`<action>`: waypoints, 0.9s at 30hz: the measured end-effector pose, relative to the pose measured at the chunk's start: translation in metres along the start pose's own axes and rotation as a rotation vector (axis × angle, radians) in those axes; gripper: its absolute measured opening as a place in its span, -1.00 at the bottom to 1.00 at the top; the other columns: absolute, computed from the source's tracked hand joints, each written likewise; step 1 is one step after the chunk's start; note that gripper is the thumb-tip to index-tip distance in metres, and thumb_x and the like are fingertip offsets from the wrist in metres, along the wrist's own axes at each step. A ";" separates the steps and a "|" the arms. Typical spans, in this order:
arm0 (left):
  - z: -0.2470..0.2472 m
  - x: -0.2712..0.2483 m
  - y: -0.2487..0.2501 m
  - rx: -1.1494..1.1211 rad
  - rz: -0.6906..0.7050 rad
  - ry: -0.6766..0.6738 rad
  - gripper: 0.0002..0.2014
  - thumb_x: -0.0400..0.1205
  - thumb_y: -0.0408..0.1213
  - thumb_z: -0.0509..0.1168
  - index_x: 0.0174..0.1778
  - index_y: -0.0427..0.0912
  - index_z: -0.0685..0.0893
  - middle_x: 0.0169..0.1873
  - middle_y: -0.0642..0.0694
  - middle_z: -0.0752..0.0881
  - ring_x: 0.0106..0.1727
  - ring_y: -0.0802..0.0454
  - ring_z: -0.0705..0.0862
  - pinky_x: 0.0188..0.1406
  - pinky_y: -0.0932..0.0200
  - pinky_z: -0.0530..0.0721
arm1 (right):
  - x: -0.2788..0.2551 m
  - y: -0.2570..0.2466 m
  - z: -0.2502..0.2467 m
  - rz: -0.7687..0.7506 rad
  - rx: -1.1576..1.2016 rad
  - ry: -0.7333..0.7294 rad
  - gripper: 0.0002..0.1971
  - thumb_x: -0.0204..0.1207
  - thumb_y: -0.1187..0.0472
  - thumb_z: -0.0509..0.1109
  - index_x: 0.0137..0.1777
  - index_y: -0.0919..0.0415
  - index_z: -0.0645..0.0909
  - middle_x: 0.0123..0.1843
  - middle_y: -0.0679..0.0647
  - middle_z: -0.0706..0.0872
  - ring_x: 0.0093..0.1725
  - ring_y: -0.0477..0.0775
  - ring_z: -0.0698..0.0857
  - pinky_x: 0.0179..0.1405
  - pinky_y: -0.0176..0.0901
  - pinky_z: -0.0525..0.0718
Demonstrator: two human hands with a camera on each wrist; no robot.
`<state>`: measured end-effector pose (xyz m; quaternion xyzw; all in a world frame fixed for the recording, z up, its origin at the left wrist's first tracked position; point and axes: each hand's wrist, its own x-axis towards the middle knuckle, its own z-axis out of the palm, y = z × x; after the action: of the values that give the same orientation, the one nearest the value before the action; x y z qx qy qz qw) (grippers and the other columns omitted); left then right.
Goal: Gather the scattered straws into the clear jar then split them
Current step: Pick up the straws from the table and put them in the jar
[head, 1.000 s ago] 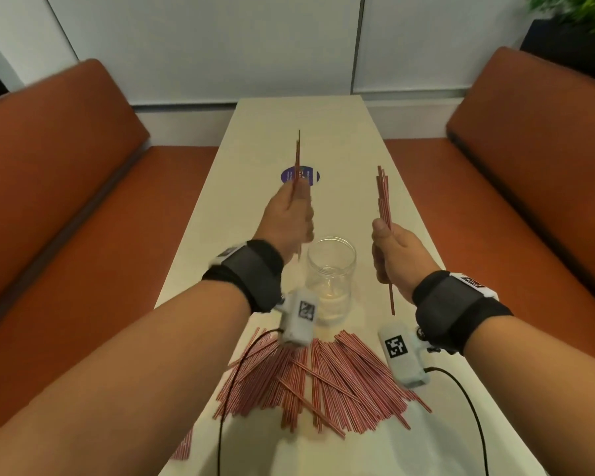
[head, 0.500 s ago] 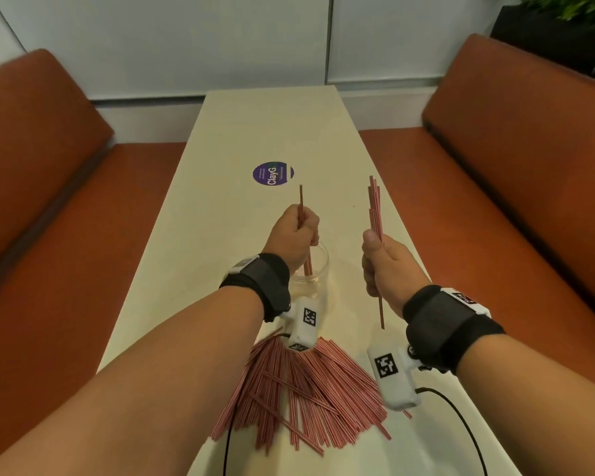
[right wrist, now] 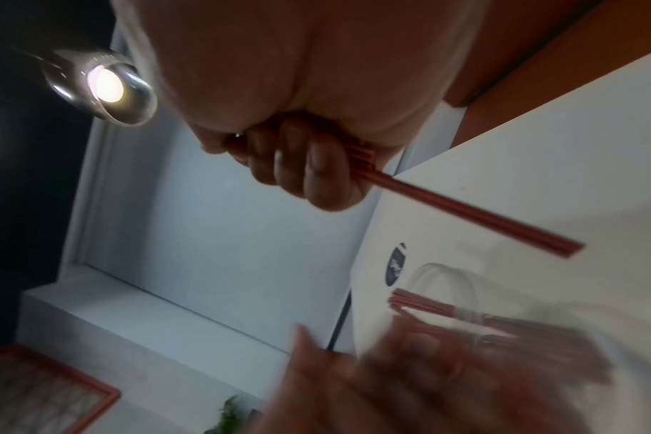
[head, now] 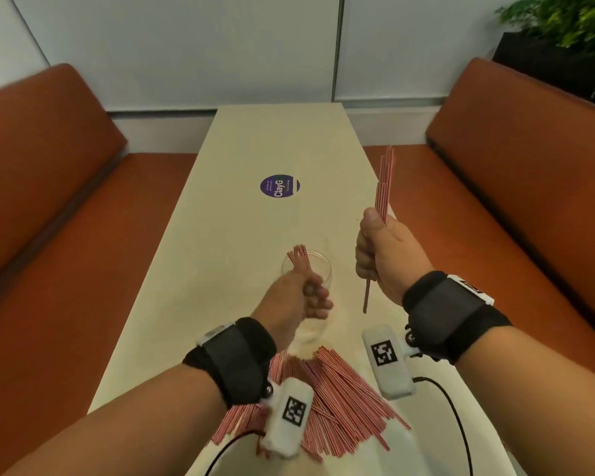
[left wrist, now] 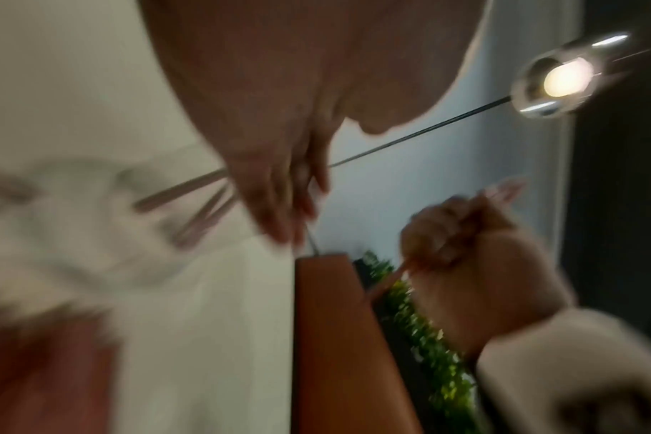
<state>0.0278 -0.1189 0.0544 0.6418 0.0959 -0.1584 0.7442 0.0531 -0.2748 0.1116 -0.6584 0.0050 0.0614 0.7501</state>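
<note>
The left hand [head: 298, 297] has come down from its raised position of a second ago to the mouth of the clear jar [head: 306, 269]. Its small bunch of straws [head: 299, 257] now stands inside the rim, tops fanned just above the glass. Half a second ago these straws were only entering the jar. The fingers are still curled at the bunch; the left wrist view is too blurred to show whether they have let go.

The right hand [head: 380, 255] has hardly moved. It stays clenched round a second bundle of straws [head: 383, 187], upright and to the right of the jar, apart from it.

By this reading, the first straws are delivered and gathering has barely begun. The main pile of straws [head: 344, 389] lies fanned on the counter [head: 248, 149] on the near side of the jar, partly under both wrists.

Edges and room:
- The jar stands near the middle of the narrow counter, with bare surface on either side.
- The right hand's bundle hangs nearer the counter's right edge, beyond which lies an orange bench seat [head: 495, 218].
- The pile's outer straws reach toward both long edges; a sweep there could push some off.
- The far half of the counter carries only a round purple sticker [head: 279, 186], leaving room to shift the jar.
</note>
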 end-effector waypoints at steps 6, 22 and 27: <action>-0.002 -0.026 0.009 -0.213 -0.322 -0.389 -0.20 0.62 0.32 -0.19 0.30 -0.38 0.50 -0.03 -0.31 0.80 -0.07 -0.12 0.81 -0.09 0.05 0.77 | -0.003 -0.007 0.024 -0.062 0.085 -0.126 -0.64 0.71 -0.04 0.07 -0.30 0.12 0.26 -0.50 -0.04 0.29 -0.55 -0.07 0.27 -0.47 -0.18 0.43; -0.027 -0.023 0.129 0.819 0.792 -0.052 -0.48 0.73 0.02 -0.08 0.62 -0.06 0.24 0.55 -0.04 0.41 0.54 0.05 0.40 0.53 0.11 0.33 | -0.019 0.031 0.047 -0.001 -0.408 -0.302 -0.60 0.62 -0.12 0.15 -0.27 0.21 0.33 -0.52 -0.05 0.36 -0.62 -0.13 0.35 -0.49 -0.20 0.44; -0.008 -0.030 0.121 1.292 0.580 -0.236 -0.55 0.78 -0.07 -0.08 0.46 -0.18 0.49 0.45 -0.11 0.54 0.45 -0.03 0.47 0.42 0.18 0.33 | -0.016 0.027 0.061 0.020 -0.441 -0.298 -0.64 0.71 0.01 0.08 -0.15 0.30 0.43 -0.56 -0.03 0.39 -0.65 -0.10 0.35 -0.54 -0.19 0.39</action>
<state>0.0443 -0.0928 0.1757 0.9324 -0.2724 -0.0477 0.2329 0.0303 -0.2128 0.0943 -0.7895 -0.1125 0.1646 0.5804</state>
